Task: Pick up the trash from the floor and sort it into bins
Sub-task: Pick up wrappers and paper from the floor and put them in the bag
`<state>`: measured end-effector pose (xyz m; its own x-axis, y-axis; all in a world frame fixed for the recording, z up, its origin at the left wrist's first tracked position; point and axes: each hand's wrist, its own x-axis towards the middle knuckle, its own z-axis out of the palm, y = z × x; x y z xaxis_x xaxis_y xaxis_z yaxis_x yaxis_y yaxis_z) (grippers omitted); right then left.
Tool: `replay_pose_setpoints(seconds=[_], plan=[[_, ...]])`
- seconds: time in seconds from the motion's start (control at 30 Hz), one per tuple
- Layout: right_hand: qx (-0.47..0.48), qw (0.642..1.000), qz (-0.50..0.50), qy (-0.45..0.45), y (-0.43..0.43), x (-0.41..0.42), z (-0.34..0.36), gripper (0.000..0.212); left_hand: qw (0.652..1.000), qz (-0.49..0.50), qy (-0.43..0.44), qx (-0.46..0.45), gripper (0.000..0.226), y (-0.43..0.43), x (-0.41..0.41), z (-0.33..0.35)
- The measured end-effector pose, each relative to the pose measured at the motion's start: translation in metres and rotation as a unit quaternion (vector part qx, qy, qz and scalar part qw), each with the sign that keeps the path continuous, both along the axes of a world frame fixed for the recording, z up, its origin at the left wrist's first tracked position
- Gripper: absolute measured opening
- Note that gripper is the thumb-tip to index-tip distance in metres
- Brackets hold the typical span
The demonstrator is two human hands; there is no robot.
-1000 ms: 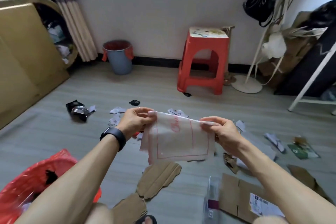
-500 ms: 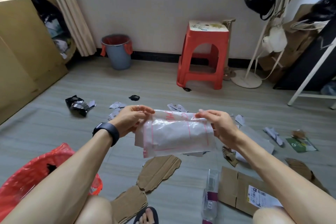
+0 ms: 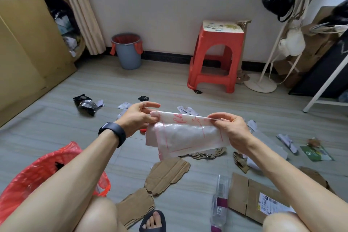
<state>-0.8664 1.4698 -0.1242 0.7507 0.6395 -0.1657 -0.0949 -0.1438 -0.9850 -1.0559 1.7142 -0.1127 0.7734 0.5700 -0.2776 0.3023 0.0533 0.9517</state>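
A clear plastic bag (image 3: 186, 135) with red print hangs folded in front of me. My left hand (image 3: 138, 117) pinches its upper left edge and my right hand (image 3: 228, 128) pinches the upper right edge. Below it on the grey floor lie torn cardboard pieces (image 3: 166, 174), a flattened cardboard box (image 3: 250, 198) with a label, and a crushed clear bottle (image 3: 219, 205). A red bag-lined bin (image 3: 26, 181) sits at my lower left. A grey bin (image 3: 128, 51) with a red liner stands by the far wall.
Black wrappers (image 3: 85, 103), paper scraps (image 3: 187, 110) and a green packet (image 3: 316, 153) are scattered on the floor. A red stool (image 3: 216, 56) stands by the wall, a white stand (image 3: 260, 84) to its right, large cardboard sheets (image 3: 24, 47) at left.
Both hands folded the plastic bag: it hung flat and tall, then was doubled over, and now sits as a shorter folded band held along its top edge.
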Motion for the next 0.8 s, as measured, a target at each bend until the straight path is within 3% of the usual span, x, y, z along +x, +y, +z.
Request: replay_pose_setpoints(seconds=[0.13,0.23,0.43,0.63,0.8], plan=[[-0.040,0.998,0.036,-0.036,0.002,0.001,-0.008,0.018,0.993,0.007,0.066,0.093,0.029,-0.001,0.002,-0.003],[-0.016,0.999,0.039,-0.028,0.006,-0.001,-0.007,0.024,0.986,0.005,0.107,0.128,0.020,-0.003,0.004,-0.003],[-0.002,0.999,0.049,0.005,0.006,-0.002,0.000,0.024,0.997,-0.002,0.081,0.019,0.010,-0.009,0.000,0.002],[-0.025,0.996,0.070,-0.049,0.001,-0.001,-0.009,0.014,0.995,-0.032,0.038,-0.090,0.028,-0.006,-0.003,0.009],[-0.001,0.998,0.033,-0.058,0.002,-0.001,-0.004,0.041,0.998,-0.023,0.032,-0.056,0.019,-0.005,-0.004,0.006]])
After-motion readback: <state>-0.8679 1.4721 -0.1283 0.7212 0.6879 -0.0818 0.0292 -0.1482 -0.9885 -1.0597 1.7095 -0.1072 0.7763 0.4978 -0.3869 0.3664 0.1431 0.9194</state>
